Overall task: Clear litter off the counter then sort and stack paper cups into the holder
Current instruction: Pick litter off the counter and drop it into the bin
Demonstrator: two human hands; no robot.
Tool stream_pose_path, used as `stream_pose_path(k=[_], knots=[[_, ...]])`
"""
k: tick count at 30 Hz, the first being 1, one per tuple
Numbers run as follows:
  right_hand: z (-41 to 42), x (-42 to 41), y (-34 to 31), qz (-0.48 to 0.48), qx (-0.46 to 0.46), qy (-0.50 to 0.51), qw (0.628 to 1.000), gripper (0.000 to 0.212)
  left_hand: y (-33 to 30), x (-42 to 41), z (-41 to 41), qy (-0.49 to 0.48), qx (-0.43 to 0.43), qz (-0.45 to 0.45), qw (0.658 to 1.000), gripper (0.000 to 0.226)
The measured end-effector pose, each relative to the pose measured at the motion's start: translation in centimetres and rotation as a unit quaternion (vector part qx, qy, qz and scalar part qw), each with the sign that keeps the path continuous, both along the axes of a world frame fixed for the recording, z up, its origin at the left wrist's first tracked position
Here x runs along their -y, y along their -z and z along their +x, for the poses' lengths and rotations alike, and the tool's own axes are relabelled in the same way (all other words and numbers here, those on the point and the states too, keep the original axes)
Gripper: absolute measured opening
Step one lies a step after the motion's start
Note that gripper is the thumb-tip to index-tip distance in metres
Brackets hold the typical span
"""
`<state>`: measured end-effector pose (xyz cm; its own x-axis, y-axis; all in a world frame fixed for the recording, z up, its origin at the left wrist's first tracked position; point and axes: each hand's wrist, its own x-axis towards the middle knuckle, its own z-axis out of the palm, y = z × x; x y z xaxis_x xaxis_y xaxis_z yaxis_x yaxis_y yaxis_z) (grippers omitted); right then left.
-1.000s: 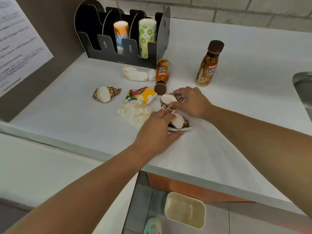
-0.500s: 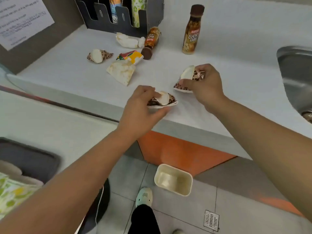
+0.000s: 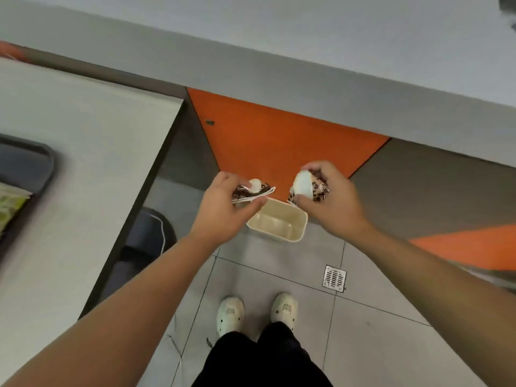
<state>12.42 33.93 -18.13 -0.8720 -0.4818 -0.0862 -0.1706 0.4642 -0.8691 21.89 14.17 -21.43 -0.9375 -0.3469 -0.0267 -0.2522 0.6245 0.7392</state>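
Two crushed paper cups, both leopard-patterned with white insides, are held above the floor in front of the desk (image 3: pixel 279 37). The flattened cup (image 3: pixel 252 191) is pinched in the left hand (image 3: pixel 223 208), and the crumpled cup (image 3: pixel 307 187) is grasped by the curled fingers of the right hand (image 3: pixel 332 202). Below and between them stands a small beige bin (image 3: pixel 277 223) on the tiled floor, open at the top.

To drop them well, each hand should come in over the bin's mouth before letting go (the flat cup looks likely to flutter sideways, so a low release seems wise). The mouth is narrow, so letting go one cup at a time may help. At present the left cup hangs over the bin's near-left corner, the right one over its far-right edge.

The desk top shows only as a blurred grey band, so the cup holder and any remaining litter are out of view. The bin's far rim is partly covered by the hands. At the left edge a dark tray (image 3: pixel 25 166) is cut off, its contents unclear.
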Motion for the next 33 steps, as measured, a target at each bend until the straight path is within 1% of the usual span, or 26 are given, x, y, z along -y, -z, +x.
stream_pose_path(k=[2, 5, 8, 12, 15, 18, 19, 20, 22, 23, 26, 30, 33], knots=[[0.8, -0.3, 5.9, 0.034, 0.038, 0.006, 0.999, 0.044, 5.3, -0.2, 0.2, 0.002, 0.051, 0.008, 0.999, 0.032], [1.2, -0.2, 15.3, 0.069, 0.075, 0.004, 0.995, 0.042, 14.1, -0.3, -0.5, 0.0, 0.103, 0.015, 0.995, 0.03], [0.7, 0.5, 24.7, 0.107, 0.081, 0.003, 0.991, 0.045, 22.7, -0.1, -2.2, 0.022, 0.133, -0.008, 0.991, 0.03], [-1.0, 1.5, 35.9, 0.158, 0.07, 0.009, 0.985, 0.049, 32.7, -0.3, -5.1, 0.063, 0.166, -0.04, 0.983, 0.04], [-2.7, 1.7, 42.6, 0.203, 0.08, 0.017, 0.976, 0.052, 39.2, -0.7, -7.1, 0.106, 0.186, -0.075, 0.974, 0.047], [-4.3, 1.6, 47.8, 0.254, 0.091, 0.0, 0.963, 0.055, 44.0, -1.3, -9.2, 0.141, 0.217, -0.101, 0.961, 0.051], [-4.6, 1.5, 49.1, 0.265, 0.098, -0.006, 0.959, 0.06, 45.2, -1.4, -9.9, 0.153, 0.235, -0.091, 0.956, 0.054], [-4.9, 1.4, 50.2, 0.274, 0.105, -0.011, 0.956, 0.066, 46.1, -1.6, -10.4, 0.164, 0.258, -0.061, 0.95, 0.06], [-4.9, 1.3, 51.1, 0.28, 0.113, -0.01, 0.953, 0.073, 46.7, -1.7, -10.9, 0.17, 0.302, 0.014, 0.938, 0.07], [-4.8, 1.2, 50.7, 0.276, 0.116, -0.001, 0.954, 0.072, 46.5, -1.6, -10.8, 0.166, 0.313, 0.033, 0.934, 0.07], [-4.0, 0.9, 47.6, 0.264, 0.121, 0.016, 0.957, 0.064, 43.8, -1.0, -10.2, 0.161, 0.304, 0.026, 0.939, 0.061], [-3.2, 0.9, 40.2, 0.233, 0.105, 0.017, 0.967, 0.056, 36.0, -0.1, -9.2, 0.15, 0.254, 0.019, 0.955, 0.049], [-2.9, 1.3, 32.9, 0.217, 0.086, 0.004, 0.972, 0.052, 28.2, 0.7, -8.5, 0.149, 0.218, 0.01, 0.964, 0.044]])
